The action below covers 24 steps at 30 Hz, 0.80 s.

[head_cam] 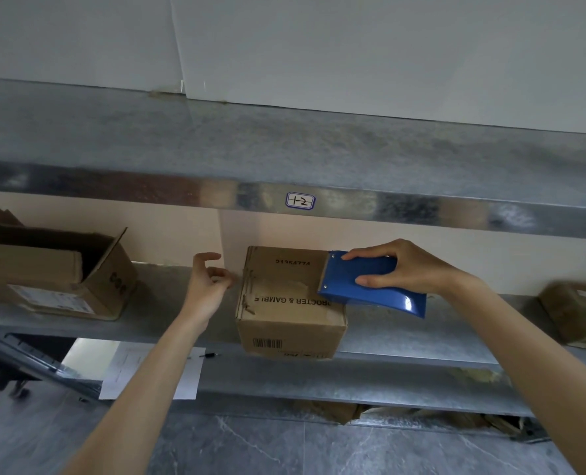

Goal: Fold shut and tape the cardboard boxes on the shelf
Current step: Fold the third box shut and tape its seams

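A small closed cardboard box with printed lettering stands on the metal shelf, a strip of tape across its top. My right hand grips a blue tape dispenser held over the box's right top edge. My left hand hovers just left of the box with fingers loosely curled, holding nothing. Further left on the shelf sits a larger cardboard box with its flaps open.
Another cardboard box, blurred, sits at the shelf's far right. An upper metal shelf with a label overhangs. A paper sheet and a pen lie below. Torn cardboard lies under the bottom rail on a grey floor.
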Available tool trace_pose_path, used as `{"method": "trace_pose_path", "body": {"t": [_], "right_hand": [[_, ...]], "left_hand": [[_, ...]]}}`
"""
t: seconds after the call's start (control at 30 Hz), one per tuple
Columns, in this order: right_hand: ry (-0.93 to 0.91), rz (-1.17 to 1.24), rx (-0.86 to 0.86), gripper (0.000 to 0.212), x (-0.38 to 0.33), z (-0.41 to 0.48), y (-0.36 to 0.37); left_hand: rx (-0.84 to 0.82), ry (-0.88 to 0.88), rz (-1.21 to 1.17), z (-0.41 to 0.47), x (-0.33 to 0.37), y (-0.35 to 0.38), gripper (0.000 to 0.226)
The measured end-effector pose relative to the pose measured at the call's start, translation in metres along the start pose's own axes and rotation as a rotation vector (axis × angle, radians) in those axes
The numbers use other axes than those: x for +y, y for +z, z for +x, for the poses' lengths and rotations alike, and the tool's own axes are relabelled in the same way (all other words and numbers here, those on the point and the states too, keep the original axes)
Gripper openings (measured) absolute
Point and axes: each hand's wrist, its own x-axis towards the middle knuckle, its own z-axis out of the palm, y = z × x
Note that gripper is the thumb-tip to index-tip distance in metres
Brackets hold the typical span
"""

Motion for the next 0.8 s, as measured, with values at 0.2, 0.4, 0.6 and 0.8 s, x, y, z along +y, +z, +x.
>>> {"method": "trace_pose_path", "body": {"t": [0.2,0.4,0.6,0.8], "right_hand": [[-0.009,-0.004,0.015,0.043,0.002,0.001,0.0],[-0.012,0.002,0.027,0.042,0.004,0.002,0.001],[-0.005,0.017,0.031,0.041,0.007,0.003,0.0],[-0.01,0.01,0.021,0.045,0.007,0.002,0.0]], "left_hand": [[0.033,0.043,-0.003,-0.006,-0.007,0.014,0.031],[-0.009,-0.013,0.004,-0.006,-0.013,0.016,0.017],[0.092,0.147,0.242,-0.007,-0.016,0.011,0.02],[0.146,0.302,0.417,-0.009,-0.003,0.001,0.027]]}}
